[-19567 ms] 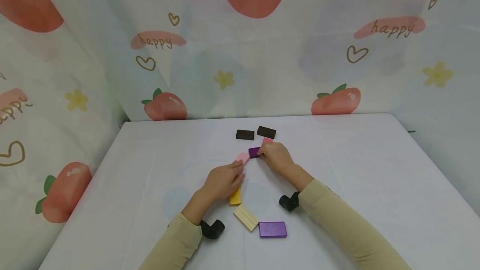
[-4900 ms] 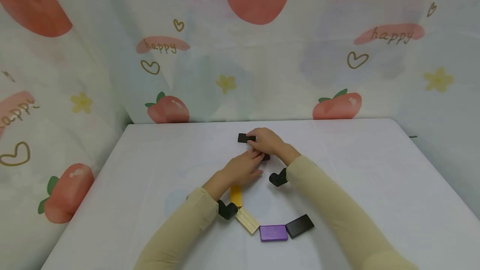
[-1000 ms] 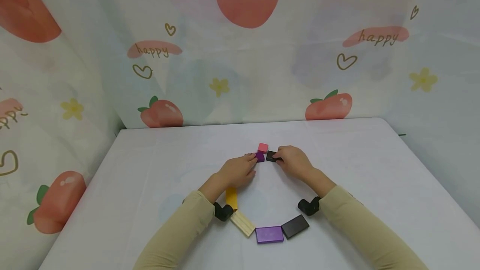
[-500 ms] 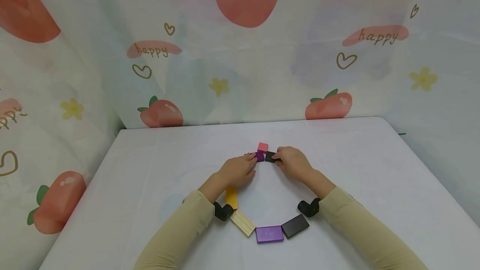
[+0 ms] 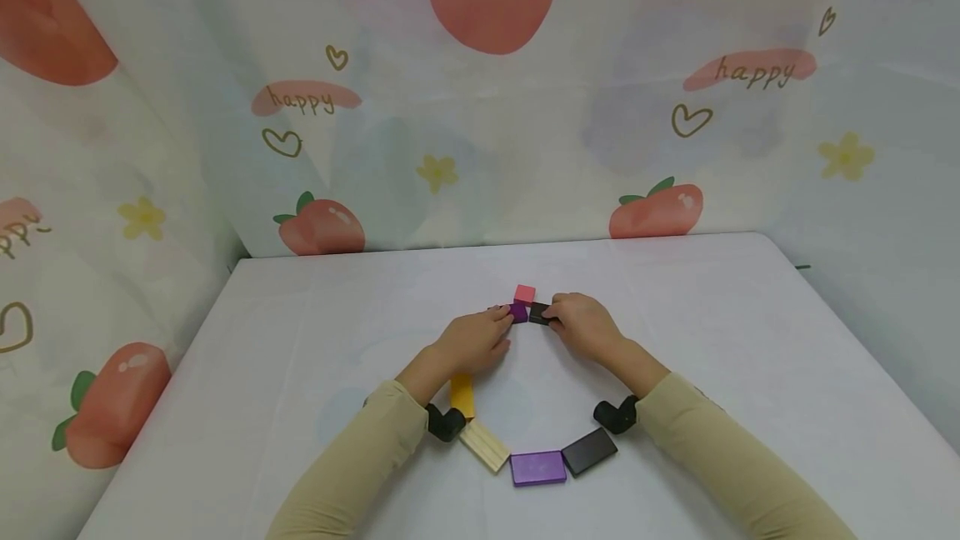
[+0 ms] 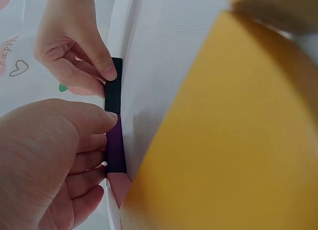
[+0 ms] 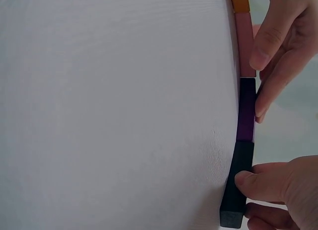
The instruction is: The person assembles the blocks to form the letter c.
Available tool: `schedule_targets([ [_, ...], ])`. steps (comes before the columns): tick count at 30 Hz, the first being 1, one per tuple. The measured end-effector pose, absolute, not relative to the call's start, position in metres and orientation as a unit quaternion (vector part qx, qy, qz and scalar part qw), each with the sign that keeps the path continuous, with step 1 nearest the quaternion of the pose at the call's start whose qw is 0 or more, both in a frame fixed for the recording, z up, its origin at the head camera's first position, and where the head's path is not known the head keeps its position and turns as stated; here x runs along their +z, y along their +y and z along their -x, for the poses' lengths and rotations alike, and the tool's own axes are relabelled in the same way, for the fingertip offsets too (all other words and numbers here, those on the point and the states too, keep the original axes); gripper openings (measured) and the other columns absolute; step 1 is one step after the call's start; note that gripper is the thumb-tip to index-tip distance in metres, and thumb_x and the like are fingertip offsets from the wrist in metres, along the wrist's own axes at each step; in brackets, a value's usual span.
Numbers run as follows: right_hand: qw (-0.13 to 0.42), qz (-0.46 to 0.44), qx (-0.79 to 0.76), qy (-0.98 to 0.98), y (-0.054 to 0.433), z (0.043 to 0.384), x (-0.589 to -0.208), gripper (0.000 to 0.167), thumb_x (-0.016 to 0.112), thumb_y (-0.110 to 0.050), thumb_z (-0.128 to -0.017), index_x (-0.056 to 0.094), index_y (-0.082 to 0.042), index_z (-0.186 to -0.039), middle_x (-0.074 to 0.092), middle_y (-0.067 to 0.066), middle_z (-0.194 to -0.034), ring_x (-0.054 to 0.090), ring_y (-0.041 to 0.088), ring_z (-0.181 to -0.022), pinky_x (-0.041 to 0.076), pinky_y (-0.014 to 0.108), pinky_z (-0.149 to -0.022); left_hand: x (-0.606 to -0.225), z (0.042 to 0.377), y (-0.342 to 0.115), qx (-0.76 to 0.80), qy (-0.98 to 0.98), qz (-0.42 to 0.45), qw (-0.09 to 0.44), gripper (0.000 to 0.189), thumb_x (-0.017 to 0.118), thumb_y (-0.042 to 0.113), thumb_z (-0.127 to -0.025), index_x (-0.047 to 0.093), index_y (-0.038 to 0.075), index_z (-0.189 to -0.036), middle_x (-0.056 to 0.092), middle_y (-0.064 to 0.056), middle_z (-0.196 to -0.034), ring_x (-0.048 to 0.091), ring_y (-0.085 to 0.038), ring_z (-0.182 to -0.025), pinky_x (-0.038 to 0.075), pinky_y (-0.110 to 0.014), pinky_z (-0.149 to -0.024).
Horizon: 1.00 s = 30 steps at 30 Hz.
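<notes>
In the head view, my right hand (image 5: pixel 588 327) pinches a black block (image 5: pixel 538 313) between thumb and fingers. The block's left end is right at a dark purple block (image 5: pixel 519 313). My left hand (image 5: pixel 472 344) holds the purple block, thumb on the near side and fingers behind, as the left wrist view shows. A pink block (image 7: pixel 246 46) continues the row beyond the purple one, with an orange-yellow block (image 7: pixel 240 0) after it. Seen from my head, the left hand hides the pink block. A coral-pink block (image 5: pixel 525 294) stands just behind the purple and black blocks.
A yellow block (image 5: pixel 462 397), a ridged pale wooden block (image 5: pixel 485 446), a bright purple block (image 5: pixel 538 468) and another black block (image 5: pixel 589 452) curve along the front. White cloth covers the table (image 5: pixel 697 340). A printed curtain (image 5: pixel 510 123) hangs behind it.
Over the last second the right hand has slid the black block slightly left, closer to the purple one. Earlier, a black block was added at the front right; the back two black blocks left their places.
</notes>
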State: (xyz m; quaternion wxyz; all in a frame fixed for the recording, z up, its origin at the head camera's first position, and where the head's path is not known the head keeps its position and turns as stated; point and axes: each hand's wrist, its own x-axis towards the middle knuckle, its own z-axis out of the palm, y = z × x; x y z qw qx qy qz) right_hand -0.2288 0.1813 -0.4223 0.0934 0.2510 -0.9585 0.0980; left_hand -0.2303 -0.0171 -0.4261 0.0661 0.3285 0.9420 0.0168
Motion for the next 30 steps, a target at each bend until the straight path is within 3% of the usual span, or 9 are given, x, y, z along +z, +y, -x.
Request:
schedule_targets([
  [30,0.095,-0.264,0.089,-0.956,0.1804,0.2272,-0.4213,0.014,0.075,-0.004,-0.074,0.074,-0.003,-0.088,0.063,0.006,-0.079,0.059,0.020,-0.071,0.052,0.033,-0.070,-0.4280,0.2309,-0.0179,0.027,0.941,-0.331,0.066,0.050,0.052,0.033,-0.093,0.044,0.010,-0.137,0.039,-0.003,-0.141,0.033,-0.016,-0.130,0.033,-0.032,-0.101],
])
